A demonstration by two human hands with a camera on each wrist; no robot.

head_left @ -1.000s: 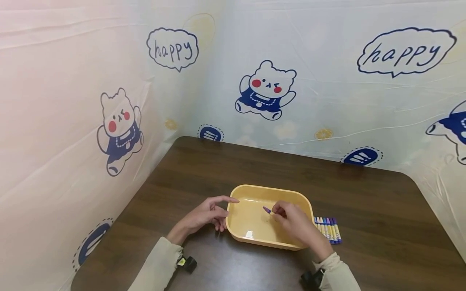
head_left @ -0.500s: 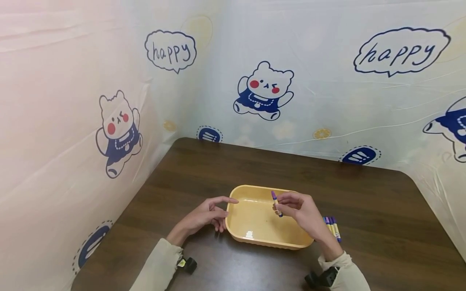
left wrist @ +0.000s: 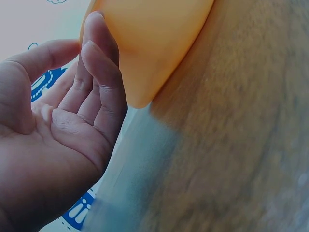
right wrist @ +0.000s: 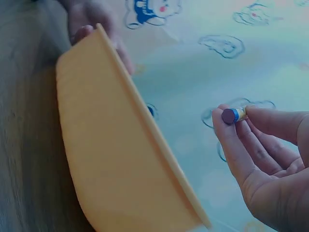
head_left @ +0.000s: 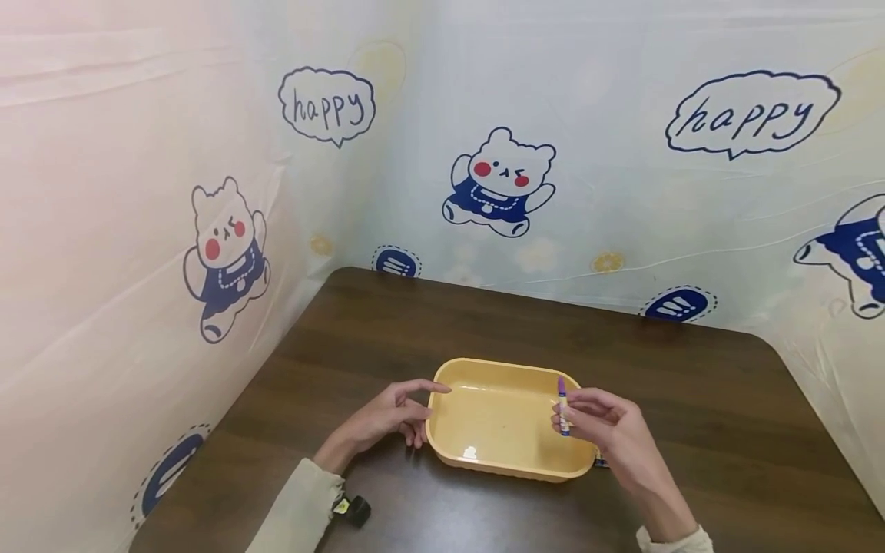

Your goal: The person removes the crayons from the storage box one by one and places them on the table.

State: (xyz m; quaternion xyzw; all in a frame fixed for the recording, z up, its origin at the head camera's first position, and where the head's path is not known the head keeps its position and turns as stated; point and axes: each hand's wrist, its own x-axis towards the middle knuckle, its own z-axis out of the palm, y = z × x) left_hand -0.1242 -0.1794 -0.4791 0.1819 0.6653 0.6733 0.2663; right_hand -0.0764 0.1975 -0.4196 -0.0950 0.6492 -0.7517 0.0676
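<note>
A purple-tipped crayon [head_left: 562, 384] with a yellow and blue wrapper is pinched between the thumb and fingers of my right hand [head_left: 625, 430]. It stands nearly upright over the right side of a yellow plastic basin [head_left: 512, 468]. In the right wrist view the crayon's round dark end [right wrist: 229, 116] faces the camera. My left hand [head_left: 380, 418] holds the basin's left rim, one digit reaching over the edge and the others bent against the outer wall. The left wrist view shows those fingers [left wrist: 104, 72] along the basin's side [left wrist: 149, 43].
Several more crayons [head_left: 601, 459] lie on the table just right of the basin, mostly hidden behind it and my right hand. The dark wood table [head_left: 387, 330] is bordered by a printed curtain [head_left: 594, 192] at the back and left.
My right hand has lifted the crayon from inside the basin and moved right with it, turning it upright. The row of crayons is now mostly covered. My left hand stays in place.
</note>
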